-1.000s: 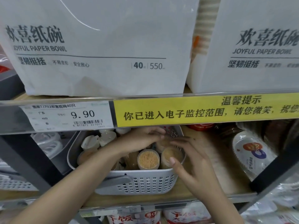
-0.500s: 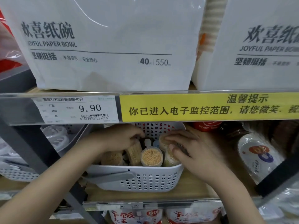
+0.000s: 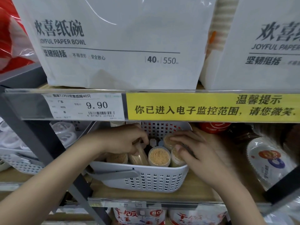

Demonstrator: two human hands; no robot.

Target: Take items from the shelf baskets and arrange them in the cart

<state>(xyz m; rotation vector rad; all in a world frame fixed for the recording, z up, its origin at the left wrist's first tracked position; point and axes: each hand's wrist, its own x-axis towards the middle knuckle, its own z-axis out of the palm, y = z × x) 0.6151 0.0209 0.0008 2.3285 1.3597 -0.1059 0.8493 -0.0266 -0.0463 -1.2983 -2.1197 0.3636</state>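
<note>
White plastic basket [image 3: 146,181] on the shelf holds round clear toothpick tubs [image 3: 159,156]. Left hand [image 3: 128,140] pinches one; right hand [image 3: 191,150] curls round another. Tubs may tip or slip.

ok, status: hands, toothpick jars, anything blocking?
Left hand grips a toothpick jar in the white basket. Right hand pinches another jar. Shelf edge overhangs close above.

White paper bowl packs [image 3: 123,46], price tag [image 3: 84,106], yellow notice strip [image 3: 211,106], disposable plates [image 3: 269,163]
</note>
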